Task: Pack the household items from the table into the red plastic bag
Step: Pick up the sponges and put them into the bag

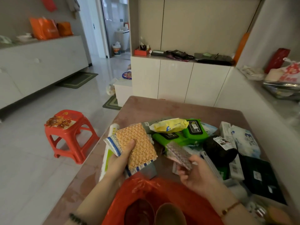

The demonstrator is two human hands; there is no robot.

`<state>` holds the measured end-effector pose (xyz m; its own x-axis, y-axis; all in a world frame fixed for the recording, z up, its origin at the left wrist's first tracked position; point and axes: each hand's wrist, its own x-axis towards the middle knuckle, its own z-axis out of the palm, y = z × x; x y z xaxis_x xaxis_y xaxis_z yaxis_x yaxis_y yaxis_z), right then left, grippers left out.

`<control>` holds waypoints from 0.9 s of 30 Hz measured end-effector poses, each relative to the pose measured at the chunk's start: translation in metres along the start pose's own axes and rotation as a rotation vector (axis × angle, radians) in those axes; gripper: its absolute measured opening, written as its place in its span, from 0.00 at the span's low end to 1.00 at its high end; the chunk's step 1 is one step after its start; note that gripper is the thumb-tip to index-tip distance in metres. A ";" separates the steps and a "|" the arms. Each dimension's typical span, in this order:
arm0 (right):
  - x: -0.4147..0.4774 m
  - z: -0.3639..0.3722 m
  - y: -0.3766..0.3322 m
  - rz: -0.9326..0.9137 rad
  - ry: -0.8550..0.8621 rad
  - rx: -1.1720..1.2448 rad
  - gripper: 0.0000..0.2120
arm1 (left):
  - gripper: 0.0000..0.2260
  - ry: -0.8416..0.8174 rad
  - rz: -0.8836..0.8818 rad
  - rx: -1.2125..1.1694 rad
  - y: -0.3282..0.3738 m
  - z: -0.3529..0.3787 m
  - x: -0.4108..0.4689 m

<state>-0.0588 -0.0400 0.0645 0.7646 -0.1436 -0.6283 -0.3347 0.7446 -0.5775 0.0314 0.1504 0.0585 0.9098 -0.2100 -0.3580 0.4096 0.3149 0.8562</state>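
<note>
Your red plastic bag (pixel 146 185) lies open at the near edge of the table (pixel 162 106), just below your hands, with two round brownish shapes (pixel 170 213) inside (too dim to identify). Your left hand (pixel 120 159) grips an orange scouring pad (pixel 138 143) stacked on a blue-striped pad (pixel 112 143). Your right hand (pixel 199 174) pinches a silvery pad (pixel 178 153) by its end. Beyond them, green wipe packs (pixel 194 129), a yellow packet (pixel 170 125) and a dark round bundle (pixel 219 150) crowd the table.

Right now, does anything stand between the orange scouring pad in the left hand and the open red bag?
Nothing visible does. The left hand grips the orange scouring pad just past the rim of the red bag, whose mouth lies open. The right hand, holding a silvery pad, is off to the side.
</note>
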 end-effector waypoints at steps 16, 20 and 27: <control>-0.143 -0.021 0.038 -0.406 0.004 -0.598 0.32 | 0.37 -0.455 0.132 0.471 -0.028 0.043 -0.143; -0.150 -0.038 0.043 -0.393 0.011 -0.581 0.30 | 0.12 -0.509 0.224 0.642 -0.038 0.036 -0.161; -0.156 -0.065 0.063 -0.964 0.210 -0.883 0.29 | 0.39 -0.864 0.502 1.559 -0.056 -0.021 -0.176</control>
<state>-0.2352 -0.0130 0.0921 0.8243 -0.5297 0.2000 -0.0137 -0.3718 -0.9282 -0.1503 0.1894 0.0657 0.4231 -0.8926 -0.1557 -0.7368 -0.4389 0.5143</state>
